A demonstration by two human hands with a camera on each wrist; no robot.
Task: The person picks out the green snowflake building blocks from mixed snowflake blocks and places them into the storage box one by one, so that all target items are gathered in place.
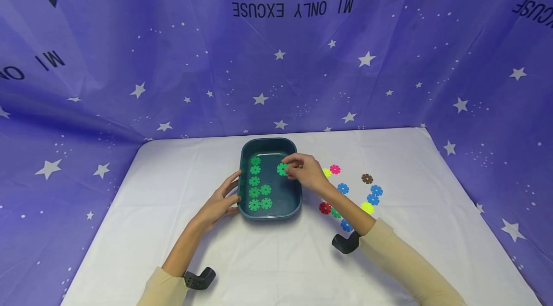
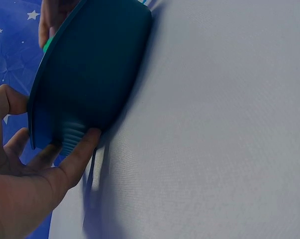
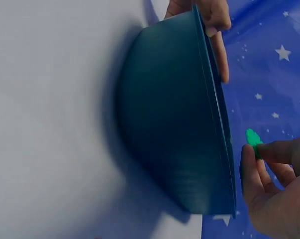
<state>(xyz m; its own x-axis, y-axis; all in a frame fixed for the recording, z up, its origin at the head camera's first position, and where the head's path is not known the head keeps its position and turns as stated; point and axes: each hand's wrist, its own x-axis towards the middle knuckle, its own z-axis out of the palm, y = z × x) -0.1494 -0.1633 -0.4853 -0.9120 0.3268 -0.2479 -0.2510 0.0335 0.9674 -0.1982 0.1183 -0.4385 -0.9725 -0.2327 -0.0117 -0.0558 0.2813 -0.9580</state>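
Pinching: right hand [image 1: 304, 171] holds a green disc [image 1: 282, 169] between thumb and fingertips, above the tray's [image 1: 270, 215] right half, toward its far edge.
Bracing: left hand [image 1: 222, 200] lies open, fingers straight against the tray's left wall (the left wrist view shows the thumb on the outer side); it grasps nothing.
Tray: dark teal, at the middle of the tabletop [image 1: 173, 248]; other green discs [image 1: 255, 181] lie in a column along its left side.
Loose discs [image 1: 371, 195]: mixed colours, on the tabletop right of the tray.
Risk: the pinch is shallow, so the disc could slip and land askew on the others.
Risk: a left-hand push could slide the tray.
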